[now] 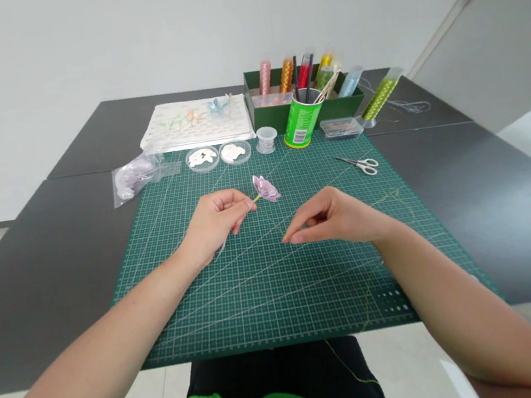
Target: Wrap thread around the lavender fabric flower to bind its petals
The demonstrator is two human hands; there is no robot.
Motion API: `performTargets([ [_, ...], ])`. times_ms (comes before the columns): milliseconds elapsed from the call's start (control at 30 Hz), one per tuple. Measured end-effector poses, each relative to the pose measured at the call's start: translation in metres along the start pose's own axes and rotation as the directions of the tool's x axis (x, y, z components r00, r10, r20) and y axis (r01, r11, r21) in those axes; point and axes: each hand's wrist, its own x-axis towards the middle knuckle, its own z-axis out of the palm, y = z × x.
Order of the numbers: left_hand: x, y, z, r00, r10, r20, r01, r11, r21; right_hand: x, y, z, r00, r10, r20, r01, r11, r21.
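A pale purple artificial flower [266, 188] points up and to the right, its short green stem pinched between the thumb and fingers of my left hand [221, 217]. Thin wire ends trail below that hand. My right hand [327, 218] is closed in a pinch to the right of the flower and slightly nearer to me. A fine yellow-green thread [368, 290] runs from around my right hand over the mat's front edge and down onto my lap. Between the two hands the thread is barely visible.
Below my hands lies a green cutting mat [261, 305]. White-handled scissors [363, 164] rest at right. Behind stand a green can [303, 121], a dark green box [261, 117] of thread tubes, two dishes of white petals [202, 158] and a plastic bag [136, 176].
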Motion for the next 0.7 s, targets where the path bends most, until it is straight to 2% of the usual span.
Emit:
performTargets([
  [167,-0.002,-0.003,0.004,0.985,-0.126,0.121,0.109,0.984,0.142,-0.003,-0.006,0.003,0.996,-0.085,-0.013,0.086,0.994,0.065],
  [367,-0.009,-0.002,0.012,0.915,-0.239,0.326,0.163,0.956,0.244,-0.004,-0.006,0.005,0.987,-0.123,-0.108,0.136,0.983,0.125],
  [567,-0.015,0.003,0.015,0.864,-0.249,0.437,0.158,0.959,0.234,0.000,0.002,0.005,0.974,-0.174,-0.144,0.191,0.975,0.110],
  [700,-0.015,0.003,0.013,0.858,-0.215,0.466,0.137,0.971,0.196,0.004,0.007,0.005,0.979,-0.091,-0.181,0.105,0.992,0.072],
])
